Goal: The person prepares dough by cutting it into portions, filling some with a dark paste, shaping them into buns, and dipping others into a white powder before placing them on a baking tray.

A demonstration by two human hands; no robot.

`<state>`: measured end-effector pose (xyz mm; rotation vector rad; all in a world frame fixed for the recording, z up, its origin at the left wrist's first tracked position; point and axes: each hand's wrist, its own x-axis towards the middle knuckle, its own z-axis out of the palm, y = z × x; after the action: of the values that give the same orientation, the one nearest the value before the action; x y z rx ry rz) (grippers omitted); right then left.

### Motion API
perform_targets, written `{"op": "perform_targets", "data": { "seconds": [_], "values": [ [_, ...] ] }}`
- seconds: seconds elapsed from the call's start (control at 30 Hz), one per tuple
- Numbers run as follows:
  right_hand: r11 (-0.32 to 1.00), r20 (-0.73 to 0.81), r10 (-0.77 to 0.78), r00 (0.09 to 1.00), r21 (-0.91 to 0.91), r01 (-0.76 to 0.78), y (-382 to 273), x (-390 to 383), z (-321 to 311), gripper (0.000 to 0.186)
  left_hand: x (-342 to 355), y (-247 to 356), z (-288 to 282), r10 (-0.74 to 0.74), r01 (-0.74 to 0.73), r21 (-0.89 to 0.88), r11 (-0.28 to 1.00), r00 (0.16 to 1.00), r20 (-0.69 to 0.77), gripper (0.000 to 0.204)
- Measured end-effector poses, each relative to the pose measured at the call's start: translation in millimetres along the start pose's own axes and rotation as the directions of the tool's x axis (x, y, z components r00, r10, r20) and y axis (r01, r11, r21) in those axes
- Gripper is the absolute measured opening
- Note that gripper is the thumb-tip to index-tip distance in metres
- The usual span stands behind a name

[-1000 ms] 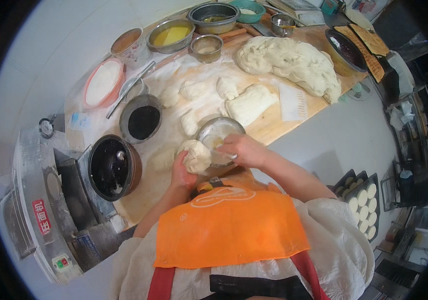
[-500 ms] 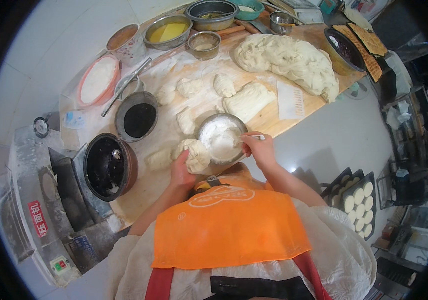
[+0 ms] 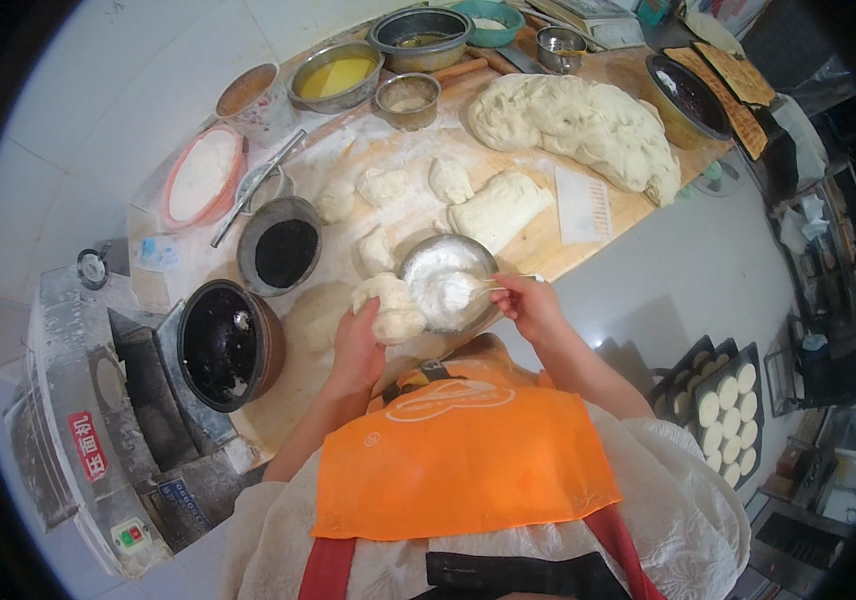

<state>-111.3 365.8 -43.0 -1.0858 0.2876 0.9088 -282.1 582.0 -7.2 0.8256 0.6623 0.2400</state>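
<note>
My left hand (image 3: 358, 340) is closed round a piece of dough (image 3: 394, 310) that looks hollowed, at the near edge of the board. Directly beside the dough stands a metal bowl (image 3: 488, 262) of white powder (image 3: 433, 262). Between its fingertips my right hand (image 3: 530, 306) pinches a pale spoon (image 3: 496, 283). The spoon's head sits over the bowl with a heap of white powder on it. Small dough pieces (image 3: 376, 250) and a flat dough slab (image 3: 501, 210) lie just beyond the bowl.
A large dough mass (image 3: 573, 130) lies at the far right. Left of me stand a bowl of black filling (image 3: 283, 250), a dark pot (image 3: 223, 345) and a dough machine (image 3: 83, 400). A flour basin (image 3: 203, 175) sits farther back. Trays of round dough cakes (image 3: 728, 410) stand low at right.
The spoon has come up with a heap of white powder and moved slightly toward the dough. The dough in my left hand has tipped a little. The whole view has shifted slightly.
</note>
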Motion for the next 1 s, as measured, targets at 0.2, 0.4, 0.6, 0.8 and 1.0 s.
{"op": "perform_targets", "data": {
  "seconds": [0.2, 0.4, 0.6, 0.8, 1.0],
  "values": [
    [0.939, -0.002, -0.288, 0.958, -0.195, 0.282, -12.2, -44.5, 41.8, 0.016, 20.2, -14.3, 23.5, -0.135, 0.148, -0.176, 0.973, 0.987, 0.086, 0.042],
    [-0.285, 0.816, -0.529, 0.232, -0.428, 0.857, -1.9, -62.5, 61.4, 0.019, 34.6, -21.9, 41.5, -0.234, 0.262, -0.307, 0.915, 0.964, 0.125, 0.047],
    [0.689, 0.226, -0.595, 0.771, -0.352, 0.634, -37.2, -60.1, 50.8, 0.017, 32.0, -23.8, 44.9, -0.246, 0.319, -0.392, 0.863, 0.943, 0.225, 0.049],
    [0.998, 0.205, -0.059, 0.977, 0.03, 0.054, -27.1, -27.1, 21.4, 0.019, 30.9, -26.5, 40.6, -0.209, 0.337, -0.391, 0.856, 0.919, 0.334, 0.05],
    [0.99, 0.146, -0.109, 0.983, -0.074, 0.12, -8.9, -27.5, 24.7, 0.017, 22.2, -20.1, 37.9, -0.184, 0.304, -0.344, 0.888, 0.922, 0.34, 0.049]
  ]
}}
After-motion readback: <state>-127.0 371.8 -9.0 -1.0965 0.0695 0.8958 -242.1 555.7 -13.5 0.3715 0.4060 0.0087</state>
